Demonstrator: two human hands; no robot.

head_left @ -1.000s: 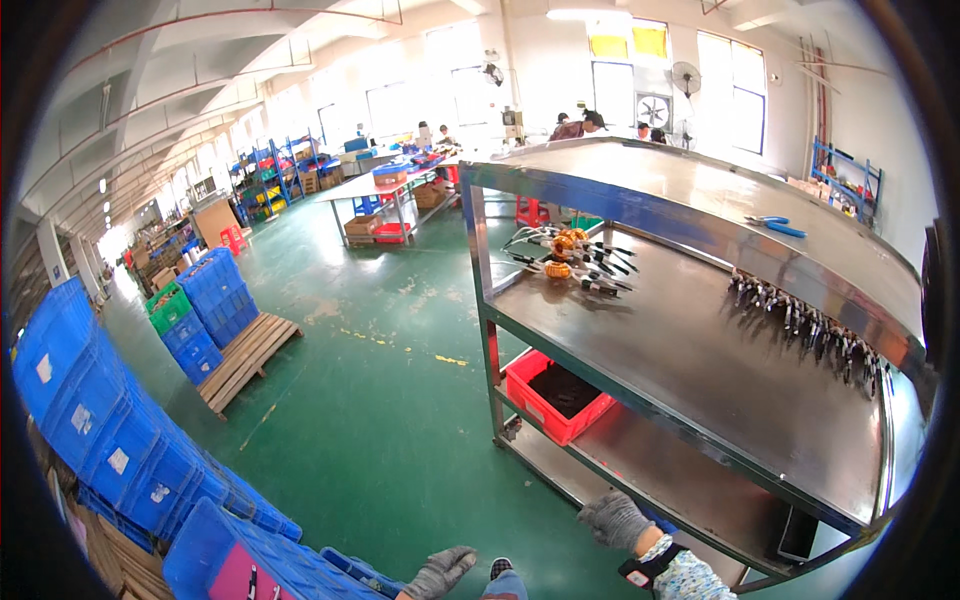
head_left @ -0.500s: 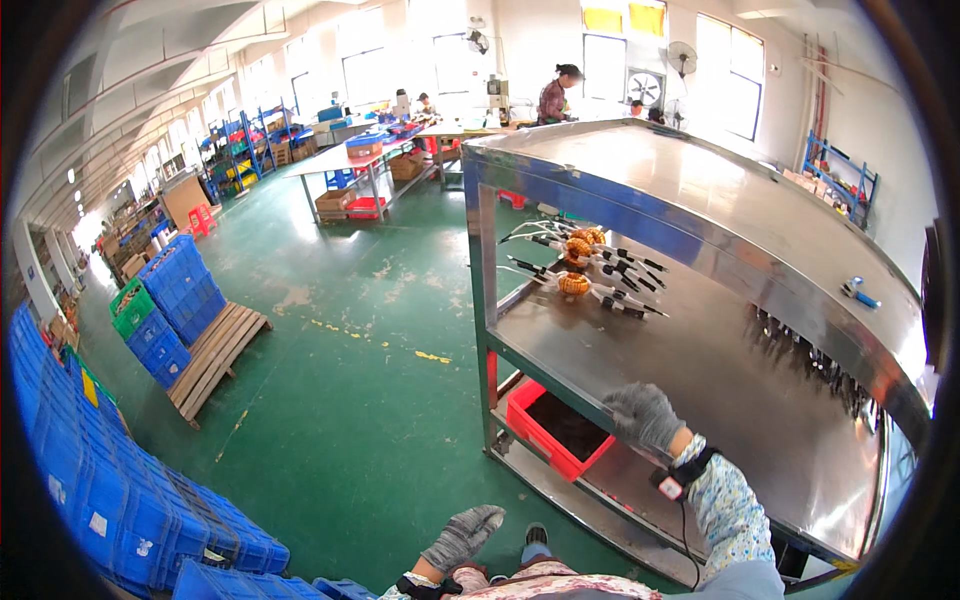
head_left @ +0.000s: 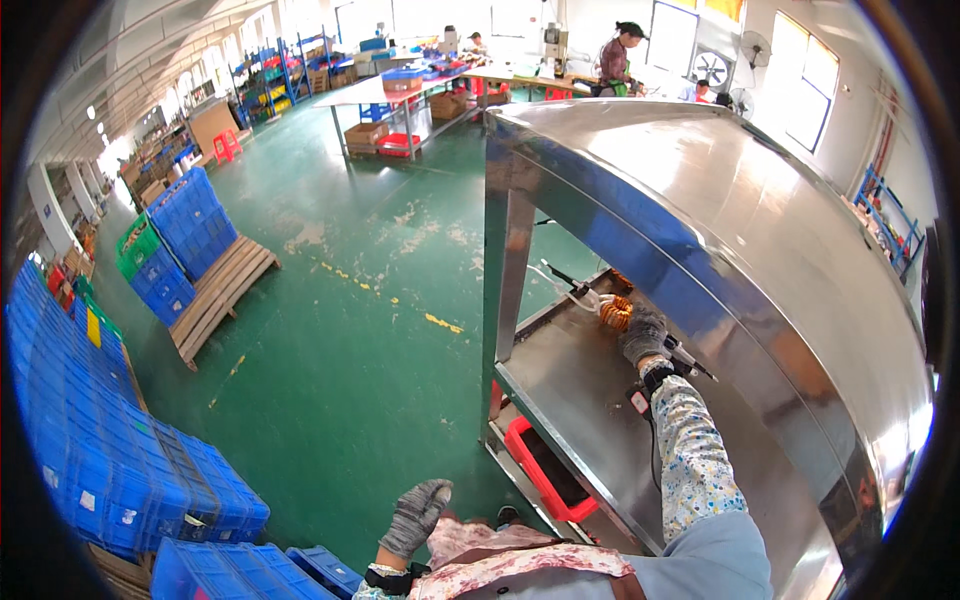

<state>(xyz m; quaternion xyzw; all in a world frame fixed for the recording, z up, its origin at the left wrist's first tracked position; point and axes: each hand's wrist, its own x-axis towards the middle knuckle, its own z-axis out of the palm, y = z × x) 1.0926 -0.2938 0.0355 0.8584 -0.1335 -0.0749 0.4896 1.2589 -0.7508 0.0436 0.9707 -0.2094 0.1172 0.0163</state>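
Your right hand (head_left: 645, 337) is against the orange coil (head_left: 614, 314) on the shelf (head_left: 560, 370), near the shelf's far end edge. The fingers are partly hidden, so I cannot tell whether they are clamped on it. If they only rest there, the coil could slip or roll under a light push, and the end edge is close enough for it to go over.

Mind the pale wires (head_left: 565, 282): they stick out toward that edge, near the metal post (head_left: 512, 270), and could snag there if pulled. A second coil (head_left: 623, 281) sits just behind, mostly covered by the upper frame; crossed wires could drag it along.

Your sleeve (head_left: 688, 440) reaches in under the top deck (head_left: 640, 125), so lifting too soon could knock your wrist on its rim. The cord (head_left: 654, 455) at your wrist hangs near the shelf's front edge and might catch.

Your left hand (head_left: 417, 517) looks empty, fingers curled; I cannot tell if they meet. It's well apart, giving the coil no second support.
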